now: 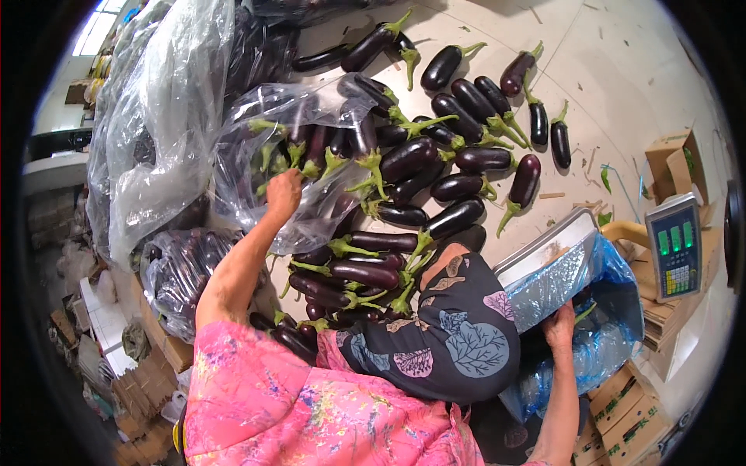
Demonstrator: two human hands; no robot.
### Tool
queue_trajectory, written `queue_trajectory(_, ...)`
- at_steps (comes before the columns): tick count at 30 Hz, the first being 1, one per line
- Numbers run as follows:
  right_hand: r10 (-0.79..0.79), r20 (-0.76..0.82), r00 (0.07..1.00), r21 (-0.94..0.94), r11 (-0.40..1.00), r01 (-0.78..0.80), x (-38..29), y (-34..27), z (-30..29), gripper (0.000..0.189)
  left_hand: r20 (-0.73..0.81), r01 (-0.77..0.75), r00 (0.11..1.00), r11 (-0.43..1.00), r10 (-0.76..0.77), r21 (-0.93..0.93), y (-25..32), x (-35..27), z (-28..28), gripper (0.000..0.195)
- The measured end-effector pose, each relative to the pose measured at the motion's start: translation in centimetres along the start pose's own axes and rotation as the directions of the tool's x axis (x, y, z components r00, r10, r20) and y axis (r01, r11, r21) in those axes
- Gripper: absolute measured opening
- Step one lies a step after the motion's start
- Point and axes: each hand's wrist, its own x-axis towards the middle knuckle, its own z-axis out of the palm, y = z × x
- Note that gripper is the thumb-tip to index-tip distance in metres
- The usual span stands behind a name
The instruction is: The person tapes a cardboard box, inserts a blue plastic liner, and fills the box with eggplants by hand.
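My left hand (284, 193) is at the mouth of a clear plastic bag (303, 218), its fingers curled on the green stem end of an eggplant (317, 148). Several dark purple eggplants lie in that bag, stems towards me. To the right, my right hand (560, 325) reaches into a box lined with blue plastic film (606, 355). Its fingertips are hidden; a green stem (585, 313) shows beside them. Loose eggplants (364, 274) are heaped in front of my bent knee (466, 314), and others are spread over the floor beyond.
A scale display (673, 247) with lit green digits stands at the right, beside the metal scale platform (548, 244). Flattened cardboard boxes (629, 413) lie below it. Large filled plastic bags (157, 128) rise at the left, with another bag of eggplants (186, 274) nearer me. Stem scraps litter the tiled floor (629, 105).
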Motion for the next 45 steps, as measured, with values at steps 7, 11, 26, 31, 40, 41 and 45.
queue_trajectory(7,-0.034,0.003,0.999,-0.009,0.999,0.034,0.2,0.1,0.3,0.035,0.237,0.245,0.966,0.676,-0.107,-0.695,5.1,-3.1,-15.2,0.029)
queue_trajectory(11,0.003,0.030,1.000,-0.031,1.000,-0.002,0.0,-0.3,-0.3,0.034,0.610,0.592,0.790,0.325,-0.054,-0.738,1.2,-8.9,-17.7,0.038)
queue_trajectory(26,0.004,-0.006,1.000,-0.047,0.999,-0.005,0.2,2.4,1.0,0.046,0.991,0.227,0.099,0.967,0.091,-0.112,-15.3,-27.8,-8.4,0.027)
queue_trajectory(31,0.071,-0.040,0.997,-0.028,0.997,-0.072,-0.4,1.9,1.0,0.045,0.496,-0.186,0.853,0.983,0.165,-0.007,-3.9,-14.2,-4.5,0.026)
queue_trajectory(40,0.097,-0.076,0.992,-0.003,0.995,-0.097,-0.8,-0.9,-0.2,0.035,0.196,0.253,0.966,0.767,-0.168,-0.589,12.8,3.4,1.0,0.086)
queue_trajectory(41,0.190,-0.036,0.981,0.043,0.981,-0.188,-0.7,-1.9,-0.8,0.034,0.185,0.267,0.964,0.731,-0.193,-0.628,13.2,4.7,2.6,0.101)
queue_trajectory(45,0.272,-0.035,0.962,0.093,0.959,-0.268,-0.8,-5.0,-2.4,0.037,0.325,0.490,0.866,0.522,-0.379,-0.698,12.6,6.9,8.3,0.104)
